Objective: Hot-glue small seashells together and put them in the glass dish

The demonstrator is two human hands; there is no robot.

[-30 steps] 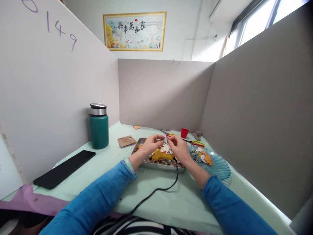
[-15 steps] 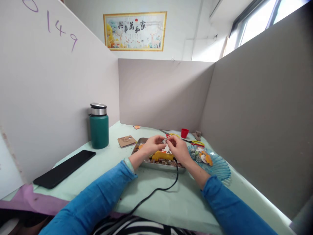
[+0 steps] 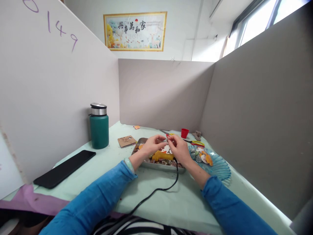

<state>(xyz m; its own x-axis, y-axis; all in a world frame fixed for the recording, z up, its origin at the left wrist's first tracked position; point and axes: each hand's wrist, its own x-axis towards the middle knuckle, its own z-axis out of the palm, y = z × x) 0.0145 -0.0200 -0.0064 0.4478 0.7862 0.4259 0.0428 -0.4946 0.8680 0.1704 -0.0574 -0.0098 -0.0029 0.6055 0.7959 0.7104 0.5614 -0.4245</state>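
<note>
Over the metal tray [image 3: 162,167], my left hand [image 3: 154,145] and my right hand [image 3: 179,149] meet with their fingertips close together. Both are closed in a pinch around something small and pale, too small to name. Below them a yellow glue gun [image 3: 163,155] lies across the tray, its black cord [image 3: 160,189] running from the handle toward me. Shells and small craft pieces [image 3: 156,162] fill the tray around it, partly hidden by my hands. To the right of my right hand is a blue scalloped plate [image 3: 221,168] bearing shells and orange pieces [image 3: 208,159].
Scissors [image 3: 197,143] with yellow and red handles and a red cup [image 3: 184,133] stand behind the tray. At left are a brown card [image 3: 126,141], a green bottle [image 3: 99,130] and a black phone [image 3: 65,168]. Grey partitions [image 3: 163,94] enclose the table.
My right hand has shifted very slightly to the right, and the fingertips of both hands have moved a little around the small piece. Everything else stays in place.
</note>
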